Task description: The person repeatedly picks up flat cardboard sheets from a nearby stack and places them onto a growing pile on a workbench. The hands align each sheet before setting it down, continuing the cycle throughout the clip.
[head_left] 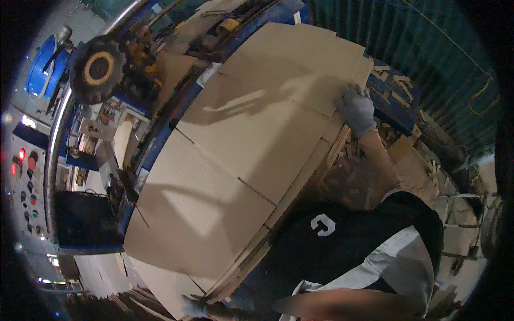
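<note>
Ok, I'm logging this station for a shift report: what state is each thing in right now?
Stack of cardboard sheets: lying flat, slotted top sheet, edges roughly aligned.
Right hand: gloved, gripping the stack's far corner.
Left hand: gloved, at the stack's near corner, partly cut off.
Control panel: red lamps lit.
Black handwheel: untouched.

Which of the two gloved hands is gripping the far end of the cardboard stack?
The right hand, in a pale glove, grips the far upper edge of the cardboard stack. The left hand holds the near bottom corner instead.
</note>
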`<move>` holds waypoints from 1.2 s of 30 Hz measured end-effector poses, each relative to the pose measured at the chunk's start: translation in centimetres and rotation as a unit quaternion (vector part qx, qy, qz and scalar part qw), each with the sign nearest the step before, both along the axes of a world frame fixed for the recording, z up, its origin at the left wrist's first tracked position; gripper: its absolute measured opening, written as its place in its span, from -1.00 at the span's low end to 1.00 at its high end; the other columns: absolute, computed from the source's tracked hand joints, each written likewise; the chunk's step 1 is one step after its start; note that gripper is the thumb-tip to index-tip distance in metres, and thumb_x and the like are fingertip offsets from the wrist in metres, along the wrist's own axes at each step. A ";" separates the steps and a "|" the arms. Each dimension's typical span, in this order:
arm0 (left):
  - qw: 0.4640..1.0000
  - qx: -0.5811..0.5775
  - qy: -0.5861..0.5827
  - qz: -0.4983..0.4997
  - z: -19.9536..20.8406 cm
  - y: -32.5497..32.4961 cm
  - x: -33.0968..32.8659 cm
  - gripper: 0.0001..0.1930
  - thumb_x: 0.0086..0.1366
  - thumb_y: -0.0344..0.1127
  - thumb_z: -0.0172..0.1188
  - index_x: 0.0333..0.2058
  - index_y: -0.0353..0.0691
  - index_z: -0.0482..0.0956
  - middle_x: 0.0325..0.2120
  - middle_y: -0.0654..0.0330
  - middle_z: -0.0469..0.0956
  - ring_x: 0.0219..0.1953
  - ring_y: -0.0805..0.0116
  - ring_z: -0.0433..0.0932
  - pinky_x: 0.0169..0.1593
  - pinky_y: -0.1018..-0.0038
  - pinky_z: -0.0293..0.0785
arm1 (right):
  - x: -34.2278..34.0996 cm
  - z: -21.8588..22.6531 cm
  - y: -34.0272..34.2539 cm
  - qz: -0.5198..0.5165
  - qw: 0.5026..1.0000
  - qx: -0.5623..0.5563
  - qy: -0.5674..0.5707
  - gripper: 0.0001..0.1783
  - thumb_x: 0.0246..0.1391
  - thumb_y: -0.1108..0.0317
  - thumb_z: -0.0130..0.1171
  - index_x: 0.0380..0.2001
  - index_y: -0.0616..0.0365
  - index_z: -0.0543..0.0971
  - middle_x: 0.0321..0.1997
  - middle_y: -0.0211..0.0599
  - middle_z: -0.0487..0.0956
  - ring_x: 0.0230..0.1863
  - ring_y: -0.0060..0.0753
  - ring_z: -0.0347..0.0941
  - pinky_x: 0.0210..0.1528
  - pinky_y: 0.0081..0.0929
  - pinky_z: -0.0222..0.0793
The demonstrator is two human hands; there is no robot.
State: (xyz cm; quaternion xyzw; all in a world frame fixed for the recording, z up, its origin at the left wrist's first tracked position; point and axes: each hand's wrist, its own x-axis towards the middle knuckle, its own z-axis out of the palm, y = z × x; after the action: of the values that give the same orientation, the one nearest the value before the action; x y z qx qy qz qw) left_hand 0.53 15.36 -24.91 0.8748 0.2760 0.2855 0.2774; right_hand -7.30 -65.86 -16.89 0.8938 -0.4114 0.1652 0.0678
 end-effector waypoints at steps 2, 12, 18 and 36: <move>0.988 -0.078 0.033 0.132 2.2 -1.0 0.6 -0.03 0.10 0.35 0.14 0.27 -0.31 0.14 0.24 -0.20 0.15 0.26 -0.13 0.16 0.27 0.15 0.16 | 1.4 -0.6 -0.4 0.001 0.999 -0.036 0.023 -0.37 0.10 -0.07 0.03 0.15 0.07 0.38 0.16 -0.05 0.43 0.17 0.03 0.34 0.22 -0.12 0.22; 0.944 -0.242 -0.199 0.105 15.1 -10.1 -0.8 -0.08 0.14 0.17 0.21 0.24 -0.45 0.13 0.13 -0.25 0.29 0.05 -0.03 0.42 0.12 0.19 0.33 | 6.6 -2.0 -5.9 0.085 0.686 0.241 -0.682 -0.59 0.11 0.27 0.12 0.00 0.24 0.46 -0.13 -0.04 0.51 -0.14 -0.23 0.49 -0.10 -0.36 0.44; 0.918 -0.207 -0.261 0.217 15.7 -10.9 -0.7 -0.06 0.13 0.07 0.23 0.24 -0.55 0.03 0.08 -0.28 0.31 -0.01 -0.02 0.46 0.07 0.20 0.39 | 8.5 1.3 -20.5 0.188 0.902 0.087 -0.380 -0.58 0.08 0.31 0.10 0.03 0.18 0.46 -0.11 -0.29 0.54 -0.15 -0.35 0.49 -0.14 -0.41 0.43; 0.958 -0.182 -0.176 -0.136 15.0 -11.3 -6.4 -0.68 0.26 -0.55 -0.03 0.01 -0.36 0.41 0.09 -0.05 0.35 -0.03 0.17 0.43 0.02 0.32 0.42 | -4.0 9.4 5.7 0.175 0.920 0.193 -0.292 -0.53 0.14 0.25 0.06 0.12 0.11 0.42 0.13 -0.13 0.47 0.14 -0.19 0.38 0.21 -0.27 0.21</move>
State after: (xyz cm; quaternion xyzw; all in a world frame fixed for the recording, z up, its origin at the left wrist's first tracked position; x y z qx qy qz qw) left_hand -5.84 4.10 -9.92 0.7746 0.1483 0.3399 0.5124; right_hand -11.25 -60.14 -7.51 0.8593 -0.2740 0.3457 -0.2589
